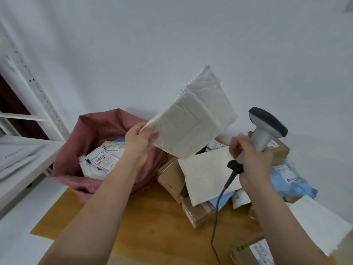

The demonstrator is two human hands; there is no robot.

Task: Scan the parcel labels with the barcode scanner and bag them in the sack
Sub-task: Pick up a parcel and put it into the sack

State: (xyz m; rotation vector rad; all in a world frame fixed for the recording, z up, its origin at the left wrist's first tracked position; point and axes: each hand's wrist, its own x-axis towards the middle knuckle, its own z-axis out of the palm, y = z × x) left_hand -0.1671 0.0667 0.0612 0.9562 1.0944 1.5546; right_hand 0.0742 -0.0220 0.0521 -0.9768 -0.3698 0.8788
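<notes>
wooden table (152, 222) against white wall (172, 44), beside white shelving (28, 131)

One head-worn wide-angle view, looking forward and down from close above the wooden table (156, 222); both forearms reach in from the bottom edge, a white wall (172, 44) filling the upper half.
</notes>
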